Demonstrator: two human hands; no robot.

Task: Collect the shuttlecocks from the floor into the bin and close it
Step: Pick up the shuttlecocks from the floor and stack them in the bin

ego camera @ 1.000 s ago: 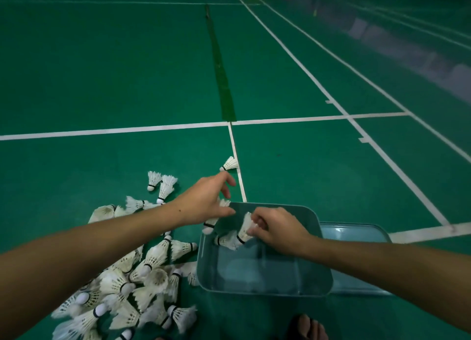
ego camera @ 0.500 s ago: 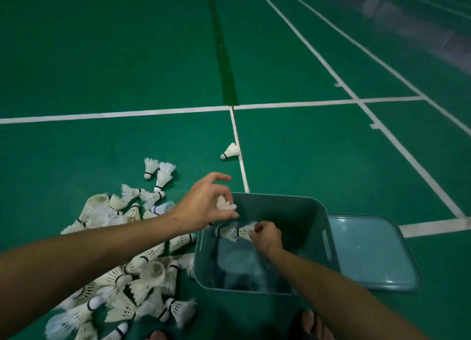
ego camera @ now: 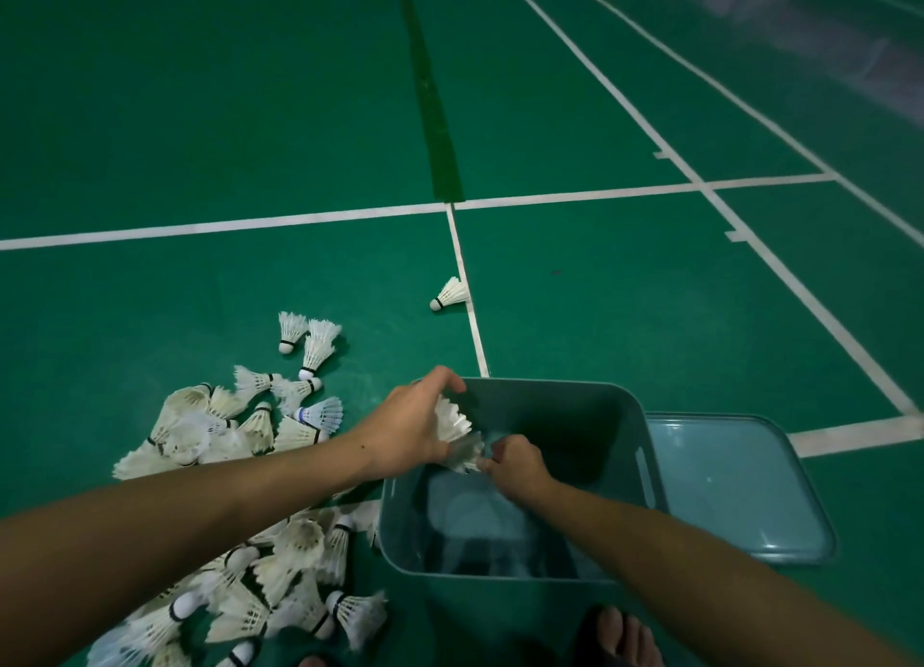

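Observation:
A teal plastic bin (ego camera: 645, 446) stands open on the green court floor in front of me. My left hand (ego camera: 410, 429) is over its left rim, gripping a white shuttlecock (ego camera: 452, 419). My right hand (ego camera: 517, 466) is inside the bin, fingers closed on another shuttlecock (ego camera: 467, 454). The two hands almost touch. A large heap of white shuttlecocks (ego camera: 250, 506) lies on the floor left of the bin, partly hidden by my left forearm. One lone shuttlecock (ego camera: 450, 294) lies farther off by a white line. The bin's lid (ego camera: 725, 486) lies flat to the right.
White court lines (ego camera: 575, 197) cross the green floor ahead. My foot in a sandal (ego camera: 620, 636) is at the bottom edge, just in front of the bin. The floor beyond the lone shuttlecock is bare.
My left hand has moved right over the bin's rim with its shuttlecock. My right hand has stayed inside the bin, and the two hands have come together. The camera has tilted down.

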